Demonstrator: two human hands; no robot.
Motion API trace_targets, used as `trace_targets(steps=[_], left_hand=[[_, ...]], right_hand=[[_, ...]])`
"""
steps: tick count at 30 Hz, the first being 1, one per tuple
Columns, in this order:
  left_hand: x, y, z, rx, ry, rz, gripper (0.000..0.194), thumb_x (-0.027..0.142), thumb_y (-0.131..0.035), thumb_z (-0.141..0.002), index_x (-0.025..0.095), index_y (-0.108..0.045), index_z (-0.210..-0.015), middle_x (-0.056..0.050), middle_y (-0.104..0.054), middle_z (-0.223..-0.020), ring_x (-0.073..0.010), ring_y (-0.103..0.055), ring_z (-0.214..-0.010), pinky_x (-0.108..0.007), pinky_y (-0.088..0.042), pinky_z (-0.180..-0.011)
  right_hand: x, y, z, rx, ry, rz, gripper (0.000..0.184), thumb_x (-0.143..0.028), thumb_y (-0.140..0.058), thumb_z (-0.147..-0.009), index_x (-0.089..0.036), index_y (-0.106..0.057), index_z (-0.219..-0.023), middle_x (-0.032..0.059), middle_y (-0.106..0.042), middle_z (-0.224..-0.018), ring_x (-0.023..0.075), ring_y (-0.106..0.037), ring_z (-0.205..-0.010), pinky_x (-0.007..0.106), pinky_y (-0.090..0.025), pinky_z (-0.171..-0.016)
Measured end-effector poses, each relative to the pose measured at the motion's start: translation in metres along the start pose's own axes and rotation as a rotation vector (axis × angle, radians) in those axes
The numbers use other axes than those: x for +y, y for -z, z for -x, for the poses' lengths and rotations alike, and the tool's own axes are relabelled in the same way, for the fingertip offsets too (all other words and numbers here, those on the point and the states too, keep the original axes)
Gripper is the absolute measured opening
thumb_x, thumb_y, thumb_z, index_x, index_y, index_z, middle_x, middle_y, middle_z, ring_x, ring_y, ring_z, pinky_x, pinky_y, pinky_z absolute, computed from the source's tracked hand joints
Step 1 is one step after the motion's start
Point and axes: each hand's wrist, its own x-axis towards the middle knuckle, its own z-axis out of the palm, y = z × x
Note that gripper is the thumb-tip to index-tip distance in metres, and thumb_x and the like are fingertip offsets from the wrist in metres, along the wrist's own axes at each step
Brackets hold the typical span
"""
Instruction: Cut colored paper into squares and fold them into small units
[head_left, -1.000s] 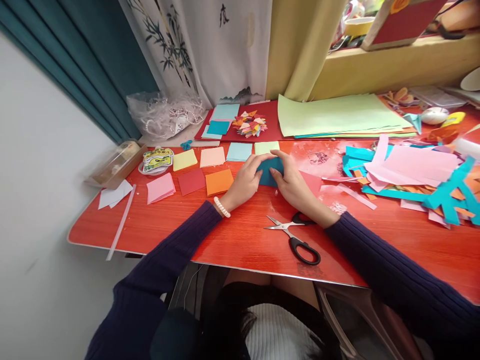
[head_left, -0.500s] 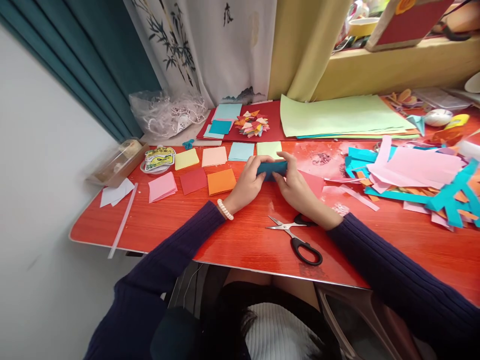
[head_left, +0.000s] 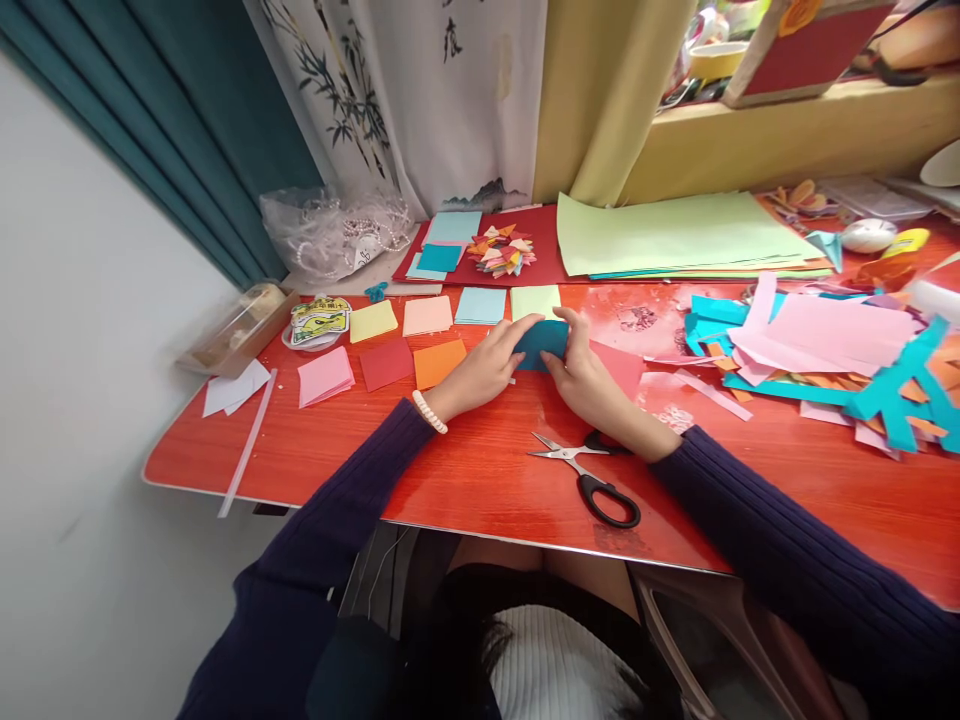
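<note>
My left hand [head_left: 486,365] and my right hand [head_left: 586,372] meet over a small teal paper square [head_left: 541,341] on the red table [head_left: 465,470]. Both hands press and pinch the teal paper, fingers curled on its edges. A red paper piece [head_left: 625,364] lies just under my right hand. Black-handled scissors [head_left: 592,475] lie near my right wrist, blades pointing left. A beaded bracelet sits on my left wrist.
Small coloured paper squares [head_left: 439,362] lie in rows to the left. Pale green sheets [head_left: 675,235] and a folded paper pile [head_left: 501,250] sit at the back. Cut scraps [head_left: 832,345] cover the right side. A plastic bag [head_left: 330,230] and a clear box [head_left: 236,325] stand at the far left.
The teal paper was folded up into a narrow strip half a second ago; now it lies flatter under my fingers. Both hands stayed in the same spot.
</note>
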Motion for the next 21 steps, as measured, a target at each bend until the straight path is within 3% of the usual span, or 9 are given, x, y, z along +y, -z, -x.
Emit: trace_targets(steps=[5,8,13,18,21], left_hand=[[-0.001,0.002,0.003,-0.085,-0.025,0.025,0.051,0.012,-0.035,-0.088,0.022,-0.023,-0.137,-0.009,-0.029,-0.143,-0.0188,-0.029,-0.132,-0.037,-0.028,-0.110],[-0.002,-0.001,0.004,-0.050,-0.039,0.018,0.053,0.011,-0.036,-0.088,0.024,-0.021,-0.138,-0.009,-0.028,-0.144,-0.0188,-0.025,-0.134,-0.038,-0.026,-0.111],[-0.007,-0.005,0.003,0.034,-0.060,0.039,0.045,0.010,-0.032,-0.090,0.025,-0.030,-0.133,-0.007,-0.038,-0.139,-0.0175,-0.037,-0.128,-0.036,-0.036,-0.105],[-0.007,-0.008,0.004,0.049,-0.060,-0.006,0.042,0.012,-0.032,-0.091,0.023,-0.033,-0.131,-0.007,-0.046,-0.130,-0.0178,-0.047,-0.117,-0.034,-0.042,-0.097],[-0.002,-0.004,0.004,0.075,-0.025,-0.080,0.036,0.015,-0.035,-0.091,0.020,-0.040,-0.127,-0.008,-0.052,-0.120,-0.0181,-0.051,-0.110,-0.034,-0.042,-0.095]], right_hand=[[0.004,-0.003,0.001,-0.015,0.058,0.025,0.054,-0.017,-0.034,-0.086,-0.012,-0.012,-0.135,0.0208,-0.032,-0.133,0.0264,-0.046,-0.116,0.046,-0.042,-0.095],[0.006,-0.005,0.001,-0.001,0.109,0.034,0.060,-0.016,-0.034,-0.085,-0.014,-0.005,-0.138,0.0193,-0.024,-0.138,0.0265,-0.039,-0.123,0.047,-0.038,-0.099],[0.008,-0.002,0.001,0.011,0.106,0.010,0.065,-0.011,-0.033,-0.083,-0.013,-0.002,-0.140,0.0196,-0.037,-0.129,0.0224,-0.056,-0.095,0.043,-0.047,-0.086],[0.006,0.002,0.000,-0.008,0.023,0.017,0.061,-0.011,-0.034,-0.083,-0.015,-0.012,-0.140,0.0138,-0.054,-0.103,0.0209,-0.057,-0.074,0.041,-0.050,-0.072],[0.002,0.004,0.001,0.003,-0.039,0.014,0.059,-0.012,-0.036,-0.082,-0.015,-0.018,-0.138,0.0074,-0.055,-0.082,0.0202,-0.055,-0.066,0.038,-0.049,-0.066]])
